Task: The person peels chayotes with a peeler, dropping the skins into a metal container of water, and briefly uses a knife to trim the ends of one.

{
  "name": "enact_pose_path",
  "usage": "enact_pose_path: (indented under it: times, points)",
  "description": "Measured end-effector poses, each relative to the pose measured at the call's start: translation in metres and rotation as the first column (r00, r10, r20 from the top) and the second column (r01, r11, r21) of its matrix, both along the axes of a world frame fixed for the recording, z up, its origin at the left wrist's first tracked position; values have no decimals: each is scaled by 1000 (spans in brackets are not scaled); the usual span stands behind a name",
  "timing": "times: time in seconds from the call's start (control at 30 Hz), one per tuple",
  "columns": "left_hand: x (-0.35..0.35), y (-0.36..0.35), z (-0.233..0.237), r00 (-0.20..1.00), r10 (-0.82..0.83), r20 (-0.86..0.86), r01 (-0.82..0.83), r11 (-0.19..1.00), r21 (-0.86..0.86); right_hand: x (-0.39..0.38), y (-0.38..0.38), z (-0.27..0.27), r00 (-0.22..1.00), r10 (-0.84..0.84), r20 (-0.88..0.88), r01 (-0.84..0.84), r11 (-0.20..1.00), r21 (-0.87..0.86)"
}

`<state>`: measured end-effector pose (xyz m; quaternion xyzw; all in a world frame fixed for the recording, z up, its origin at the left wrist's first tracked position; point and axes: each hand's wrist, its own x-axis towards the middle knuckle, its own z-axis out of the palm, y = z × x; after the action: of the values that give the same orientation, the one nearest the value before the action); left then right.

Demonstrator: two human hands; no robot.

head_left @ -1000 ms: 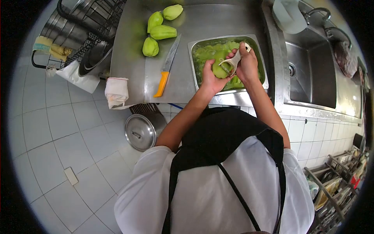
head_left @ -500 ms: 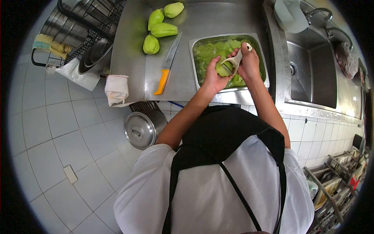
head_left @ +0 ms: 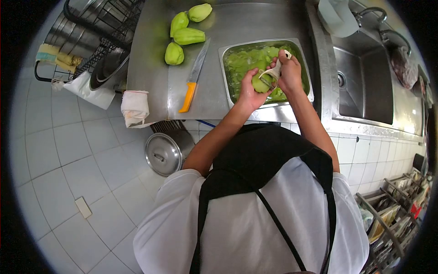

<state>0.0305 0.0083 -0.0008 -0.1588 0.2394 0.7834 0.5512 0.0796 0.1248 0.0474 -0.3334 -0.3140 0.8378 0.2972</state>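
Observation:
Over a steel pan [head_left: 223,68] of green peelings and pieces in water, my left hand [head_left: 250,91] is closed around a pale green chayote [head_left: 260,84]. My right hand [head_left: 290,75] grips a cream-coloured peeler [head_left: 275,71], its head right at the chayote's surface. Thin green peelings [head_left: 246,59] fill much of the pan below both hands. To the left, a knife with an orange handle [head_left: 188,97] lies on the steel counter, its blade pointing away from me. Several whole chayotes, one of them the nearest chayote [head_left: 174,54], sit beyond the knife.
A steel sink [head_left: 365,82] with taps is on the right, a white container [head_left: 338,18] at its back corner. A folded cloth [head_left: 135,108] hangs at the counter's left corner. Below stands a lidded pot [head_left: 163,154]; a wire rack [head_left: 102,34] with pots is at far left.
The peeler has shifted slightly and turned against the chayote, with the right hand a little lower. The whole view has moved slightly; the knife and whole chayotes lie as before.

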Motion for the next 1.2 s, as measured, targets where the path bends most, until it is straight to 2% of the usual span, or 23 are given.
enact_pose_path:
  times: [0.2, 0.37, 0.5, 0.73, 0.9, 1.0, 1.2]
  points:
    - [-1, 0, -4, 1000, -20, -14, 20, 1000, -3, -3, 0, 2, 1000, -5, 18, 5, 999, 34]
    - [-2, -1, -6, 999, -39, -31, 40, 999, 31, -8, 2, 0, 998, 27, 48, -33, 991, 128]
    - [-1, 0, -8, 1000, -16, -15, 15, 999, -31, -10, 2, 2, 998, 50, 43, -57, 984, 170]
    - [3, 0, -19, 1000, -14, -13, 14, 1000, -18, -10, 6, -11, 995, -9, 98, -1, 995, 103]
    - [5, -1, -19, 1000, -30, 9, 30, 999, 39, -8, 10, -7, 993, 81, 88, -92, 988, 127]
    - [7, 0, -20, 998, -19, 55, 18, 999, 31, -11, 9, -4, 987, 16, 157, -39, 988, 150]
    - [12, 0, -16, 999, 12, 31, -13, 1000, 12, -17, 21, -9, 948, -274, 160, 227, 938, 261]
